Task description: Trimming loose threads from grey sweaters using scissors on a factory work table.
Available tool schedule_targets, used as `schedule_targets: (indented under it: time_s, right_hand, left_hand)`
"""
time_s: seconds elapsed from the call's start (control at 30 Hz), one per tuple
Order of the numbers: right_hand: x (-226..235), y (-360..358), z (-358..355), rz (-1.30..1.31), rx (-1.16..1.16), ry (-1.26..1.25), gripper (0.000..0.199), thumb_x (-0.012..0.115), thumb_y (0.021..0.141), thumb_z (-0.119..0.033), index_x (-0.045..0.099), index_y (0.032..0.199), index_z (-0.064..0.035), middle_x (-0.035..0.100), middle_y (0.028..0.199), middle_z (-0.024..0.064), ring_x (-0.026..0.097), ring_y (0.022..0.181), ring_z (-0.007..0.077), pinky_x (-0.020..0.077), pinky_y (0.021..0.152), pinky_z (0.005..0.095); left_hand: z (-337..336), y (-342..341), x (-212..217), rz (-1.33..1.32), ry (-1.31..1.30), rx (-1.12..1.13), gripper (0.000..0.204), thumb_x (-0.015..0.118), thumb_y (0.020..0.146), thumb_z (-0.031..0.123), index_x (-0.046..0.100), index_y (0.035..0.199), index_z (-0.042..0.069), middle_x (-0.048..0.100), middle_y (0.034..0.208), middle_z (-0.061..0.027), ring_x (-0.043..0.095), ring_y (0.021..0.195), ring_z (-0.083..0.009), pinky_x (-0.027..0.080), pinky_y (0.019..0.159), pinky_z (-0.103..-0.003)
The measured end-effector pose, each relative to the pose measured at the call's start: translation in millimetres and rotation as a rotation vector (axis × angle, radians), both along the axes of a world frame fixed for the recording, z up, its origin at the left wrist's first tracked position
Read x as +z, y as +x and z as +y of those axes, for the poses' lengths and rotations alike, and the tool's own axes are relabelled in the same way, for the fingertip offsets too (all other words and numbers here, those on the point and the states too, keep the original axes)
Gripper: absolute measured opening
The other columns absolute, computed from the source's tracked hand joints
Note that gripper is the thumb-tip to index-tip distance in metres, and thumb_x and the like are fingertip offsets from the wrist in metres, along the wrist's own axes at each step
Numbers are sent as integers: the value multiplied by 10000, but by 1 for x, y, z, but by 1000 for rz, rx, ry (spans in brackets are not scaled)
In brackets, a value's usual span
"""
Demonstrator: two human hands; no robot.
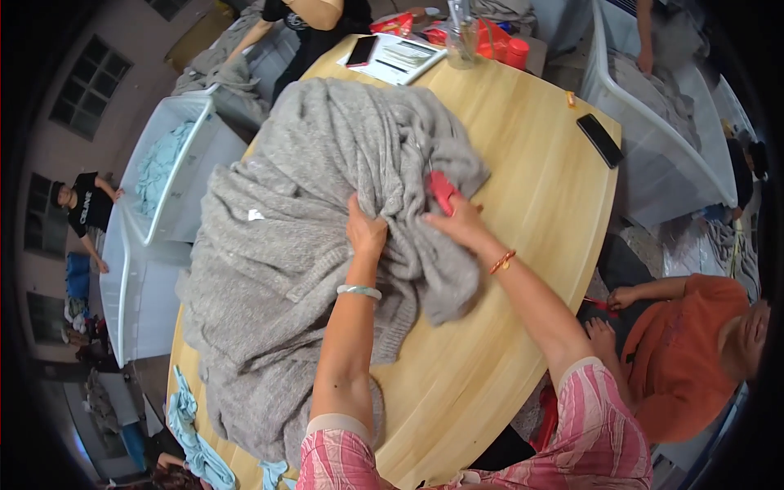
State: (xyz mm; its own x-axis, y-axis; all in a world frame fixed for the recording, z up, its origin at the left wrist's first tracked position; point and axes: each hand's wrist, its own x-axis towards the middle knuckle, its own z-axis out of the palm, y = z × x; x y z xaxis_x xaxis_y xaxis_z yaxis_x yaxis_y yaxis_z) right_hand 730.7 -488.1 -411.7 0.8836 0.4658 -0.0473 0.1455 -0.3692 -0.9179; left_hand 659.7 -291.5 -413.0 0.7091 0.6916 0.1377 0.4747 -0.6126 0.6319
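A large heap of grey knitted sweater fabric (pixel 278 237) spreads over the wooden table, bunched into folds near its middle. My left hand (pixel 367 231) is closed on a gathered fold of it. Just to the right, my right hand (pixel 460 220) holds red-handled thread snips (pixel 442 192), their thin metal tip pointing up and away against the knit. Some fingers of this hand are hidden behind the handle and cloth. A small white tag (pixel 256 215) lies on the left part of the heap.
On the round-edged table (pixel 523 180) lie a black phone (pixel 599 140), papers (pixel 400 59) and a glass jar (pixel 462 41). Light blue cloth (pixel 196 433) hangs at the near left edge. White bins (pixel 184 163) flank the table. A person in orange (pixel 686 351) sits close on the right.
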Motion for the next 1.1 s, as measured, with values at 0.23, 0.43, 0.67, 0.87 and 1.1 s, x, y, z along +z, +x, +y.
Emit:
schedule_targets:
  time_s: [0.23, 0.43, 0.67, 0.87, 1.1]
  right_hand:
    - [72, -84, 62, 608, 293, 359, 318, 611, 848, -126, 575, 1100, 65, 619, 1037, 68, 569, 932, 113, 479, 783, 280]
    - [185, -177, 140, 492, 581, 702, 320, 588, 848, -99, 582, 1142, 28, 622, 1068, 60, 555, 981, 122, 471, 828, 288]
    - [234, -323, 142, 455, 955, 295, 294, 651, 768, -229, 587, 715, 53, 569, 563, 76, 534, 467, 146, 417, 433, 313]
    - [123, -389, 113, 281, 1251, -259, 383, 647, 816, -311, 562, 737, 54, 534, 536, 133, 516, 482, 229, 412, 480, 395]
    - [154, -312, -33, 347, 1193, -33, 226, 561, 922, -236, 638, 1059, -74, 675, 897, 37, 614, 827, 111, 486, 590, 275]
  left_hand:
    - [35, -79, 74, -509, -611, -119, 481, 609, 712, 81, 543, 1169, -55, 639, 997, -118, 592, 885, -193, 474, 805, -300]
    - [76, -206, 256, -555, -566, -180, 414, 564, 773, 71, 549, 1173, -33, 630, 1032, -88, 606, 894, -168, 484, 812, -285]
    - [56, -429, 259, -666, -450, 97, 530, 590, 763, 57, 476, 1264, -72, 585, 1176, -148, 579, 1037, -227, 442, 923, -331]
    - [-2, -570, 87, -438, -754, 383, 535, 677, 757, 56, 491, 1252, -27, 559, 1217, -115, 527, 1105, -200, 393, 966, -320]
    - [25, -578, 83, -109, -361, 201, 694, 641, 744, 148, 348, 1335, -67, 390, 1342, -257, 357, 1255, -375, 236, 1084, -410]
